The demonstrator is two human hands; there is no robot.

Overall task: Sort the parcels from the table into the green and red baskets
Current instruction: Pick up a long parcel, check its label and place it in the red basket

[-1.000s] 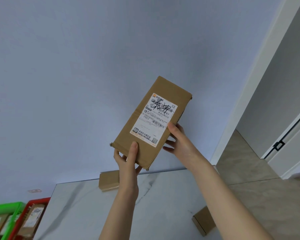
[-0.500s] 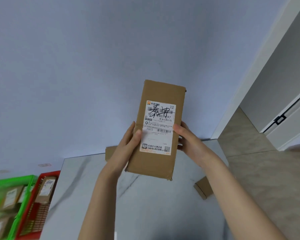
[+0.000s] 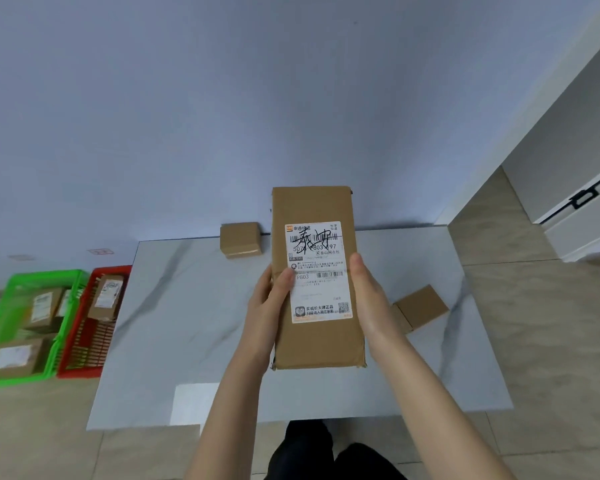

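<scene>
I hold a long brown cardboard parcel with a white shipping label upright above the marble table. My left hand grips its left edge, thumb on the label. My right hand grips its right edge. Two small brown parcels lie on the table: one at the far edge, one on the right. On the floor to the left stand the green basket and the red basket, both with labelled parcels inside.
A pale blue wall rises behind the table. A doorway and a white door are at the right. Tiled floor surrounds the table, and my dark trousers show below its near edge.
The parcel has turned from tilted to upright and come down closer to me. My view has tipped downward, so the whole table and both baskets now show.
</scene>
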